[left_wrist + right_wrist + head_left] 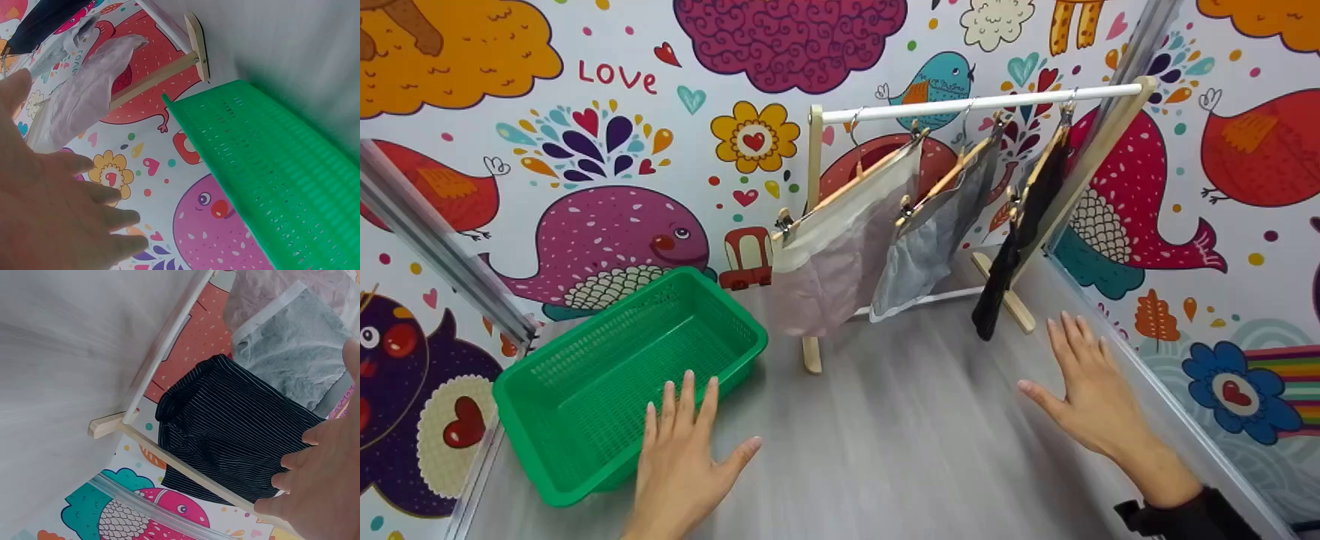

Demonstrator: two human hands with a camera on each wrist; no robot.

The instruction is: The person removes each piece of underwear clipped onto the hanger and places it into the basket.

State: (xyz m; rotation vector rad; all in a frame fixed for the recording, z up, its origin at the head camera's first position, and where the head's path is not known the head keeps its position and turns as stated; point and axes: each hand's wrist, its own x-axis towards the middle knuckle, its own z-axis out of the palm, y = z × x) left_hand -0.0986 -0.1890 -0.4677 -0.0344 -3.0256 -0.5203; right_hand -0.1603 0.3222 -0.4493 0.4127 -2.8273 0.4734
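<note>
My left hand [679,457] is spread with straight fingers above the near side of a green plastic basket [637,375]; nothing is in its grasp. On the right, my right hand [1091,401] is also spread and holds nothing, near the foot of a small wooden clothes rack [1020,311]. Three garments hang there from wooden clip hangers: a pale pink one [817,292], a grey one [922,247] and a black one [1005,277]. Fine light stripes show on the black garment [242,422] in the right wrist view.
The rack's white top rod [915,111] carries the hanger hooks, and a lower white bar [952,296] joins its feet. Behind stands a wall [630,142] with cartoon animals. Silver metal strips [442,247] edge the grey tabletop [877,442].
</note>
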